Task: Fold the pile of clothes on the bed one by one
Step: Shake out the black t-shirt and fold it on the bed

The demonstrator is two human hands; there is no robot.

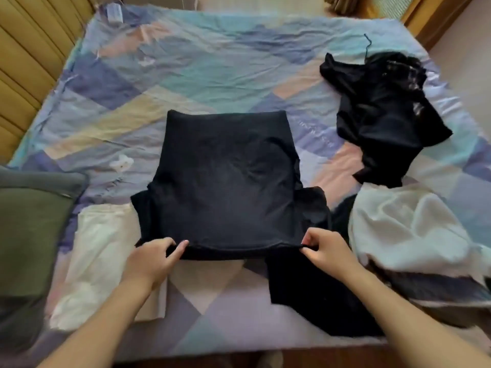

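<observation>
Soft daylight, dim near edge, wide-angle bowing, slight blur.

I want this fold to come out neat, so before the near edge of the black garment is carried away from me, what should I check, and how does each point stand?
1. Left hand pinches the near edge of the black garment: ok.
2. Right hand pinches the same edge at the other corner: ok.
3. Edge between the hands taut and even: ok, it sags only slightly.
4. Garment body flat: ok, a few shallow wrinkles.
5. Sides tucked in: not ok, a black flap sticks out to the right.
6. Bedsheet beyond the far edge free for the fold to land: ok; the crumpled black clothes lie off to the right.
</observation>
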